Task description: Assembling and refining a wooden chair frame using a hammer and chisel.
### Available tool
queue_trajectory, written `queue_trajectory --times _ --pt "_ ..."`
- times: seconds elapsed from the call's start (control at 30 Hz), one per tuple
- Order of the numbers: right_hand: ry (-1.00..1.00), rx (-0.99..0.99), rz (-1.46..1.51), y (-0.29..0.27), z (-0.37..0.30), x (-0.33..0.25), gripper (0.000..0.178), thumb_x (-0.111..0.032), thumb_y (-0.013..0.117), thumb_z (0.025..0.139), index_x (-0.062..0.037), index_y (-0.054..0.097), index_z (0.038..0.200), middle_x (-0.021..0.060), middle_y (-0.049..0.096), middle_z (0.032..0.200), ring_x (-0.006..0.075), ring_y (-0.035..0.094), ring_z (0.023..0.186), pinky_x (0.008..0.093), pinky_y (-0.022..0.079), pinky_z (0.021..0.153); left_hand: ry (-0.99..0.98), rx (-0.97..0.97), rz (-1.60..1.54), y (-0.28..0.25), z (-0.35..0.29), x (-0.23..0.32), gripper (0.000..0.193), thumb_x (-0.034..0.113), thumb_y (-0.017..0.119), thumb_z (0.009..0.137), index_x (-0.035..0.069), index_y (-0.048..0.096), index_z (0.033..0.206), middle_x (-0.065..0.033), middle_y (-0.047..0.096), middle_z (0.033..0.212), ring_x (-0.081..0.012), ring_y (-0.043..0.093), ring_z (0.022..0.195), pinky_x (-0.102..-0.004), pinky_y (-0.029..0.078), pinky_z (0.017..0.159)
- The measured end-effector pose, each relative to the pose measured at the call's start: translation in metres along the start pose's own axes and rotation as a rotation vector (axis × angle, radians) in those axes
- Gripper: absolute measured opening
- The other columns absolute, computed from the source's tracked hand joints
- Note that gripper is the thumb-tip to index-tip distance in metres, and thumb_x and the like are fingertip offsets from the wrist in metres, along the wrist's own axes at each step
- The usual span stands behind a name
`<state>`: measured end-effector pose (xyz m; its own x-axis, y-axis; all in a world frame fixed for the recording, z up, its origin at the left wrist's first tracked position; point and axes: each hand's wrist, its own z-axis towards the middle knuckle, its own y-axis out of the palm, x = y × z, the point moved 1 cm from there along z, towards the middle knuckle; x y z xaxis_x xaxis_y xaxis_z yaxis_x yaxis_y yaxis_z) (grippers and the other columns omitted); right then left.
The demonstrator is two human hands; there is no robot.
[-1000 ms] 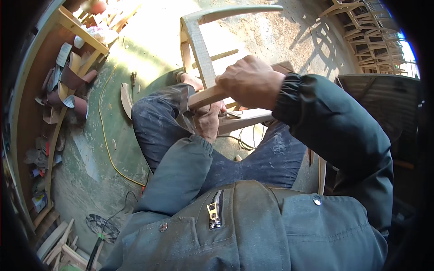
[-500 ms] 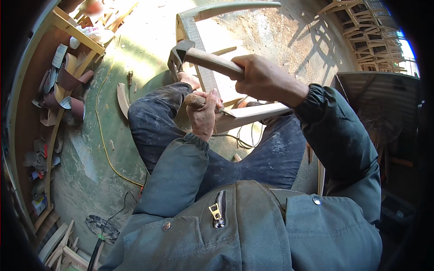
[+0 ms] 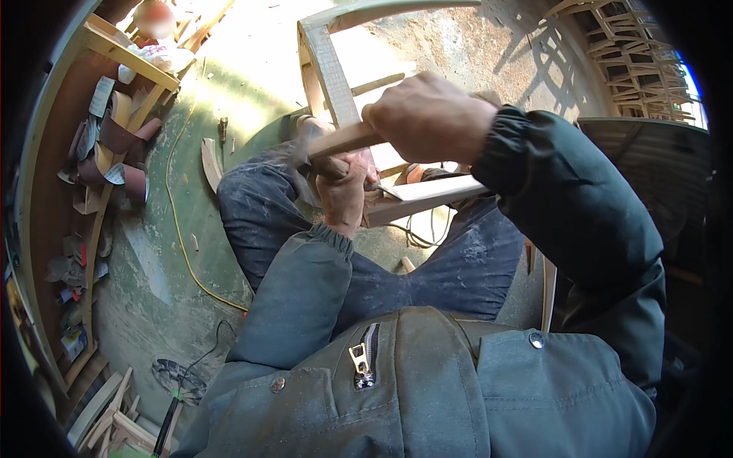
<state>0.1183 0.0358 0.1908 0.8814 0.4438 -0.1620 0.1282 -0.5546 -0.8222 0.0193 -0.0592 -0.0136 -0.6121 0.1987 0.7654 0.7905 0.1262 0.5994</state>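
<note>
beside the wooden frame, sawdust litters the sunlit floor.

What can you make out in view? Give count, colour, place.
wooden frame: 1, pale, upper centre
hammer: 1, brown handle, blurred head, centre
chisel: 1, brown handle, below the hammer
cord: 1, yellow, left
curved wood piece: 1, pale, left of centre
stacked frames: several, tan, upper right
rack: 1, brown, left edge
curled sheets: several, mostly reddish-brown, by the rack
round item: 1, black, lower left
wood strips: several, pale, lower left
trousers: 1 pair, dark blue, centre
jacket: 1, grey-green, bottom
left hand: 1, bare, gripping the chisel
right hand: 1, bare, gripping the hammer
</note>
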Motion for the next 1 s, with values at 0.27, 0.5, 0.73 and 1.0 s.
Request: queue_trajectory --times 0.27,0.5,0.73,1.0 --pt "0.069 0.071 0.203 -0.005 -0.006 -0.012 0.011 -0.005 0.057 0.093 -0.0035 0.067 0.097 0.0119 0.067 0.073 0.0251 0.068 0.068 0.0432 0.054 0.069 -0.023 -0.02 -0.11 -0.001 -0.01 0.002 0.017 0.004 0.066 0.098 0.007 0.052 0.088 -0.0058 0.059 0.073 -0.0164 0.061 0.072 -0.0396 0.056 0.077" --pt "-0.012 0.348 0.208 0.012 -0.023 0.003 0.011 -0.012 0.063 0.093 -0.0031 0.067 0.098 0.0106 0.065 0.074 0.0244 0.063 0.066 0.041 0.051 0.065 0.017 0.052 -0.114 -0.003 -0.012 -0.007 0.021 0.012 0.074 0.095 0.007 0.056 0.087 -0.005 0.066 0.073 -0.0155 0.066 0.072 -0.0357 0.057 0.081" --pt "0.256 0.521 0.743 0.045 -0.081 0.012 0.028 -0.02 0.07 0.088 0.0015 0.06 0.102 0.021 0.068 0.082 0.0371 0.068 0.078 0.0459 0.052 0.073 -0.18 -0.066 -0.517 0.01 0.013 0.045 0.025 0.033 0.065 0.102 0.011 0.054 0.096 -0.006 0.059 0.092 -0.0216 0.059 0.094 -0.0457 0.048 0.099" --pt "0.108 0.535 1.086 0.135 -0.152 0.006 0.041 -0.014 0.076 0.085 0.005 0.057 0.116 0.0174 0.067 0.095 0.0255 0.066 0.092 0.0371 0.053 0.077 -0.304 -0.297 -0.322 0.083 -0.064 0.063 0.042 0.044 0.049 0.108 0.006 0.055 0.125 -0.0107 0.063 0.12 -0.0224 0.062 0.115 -0.0429 0.049 0.105"
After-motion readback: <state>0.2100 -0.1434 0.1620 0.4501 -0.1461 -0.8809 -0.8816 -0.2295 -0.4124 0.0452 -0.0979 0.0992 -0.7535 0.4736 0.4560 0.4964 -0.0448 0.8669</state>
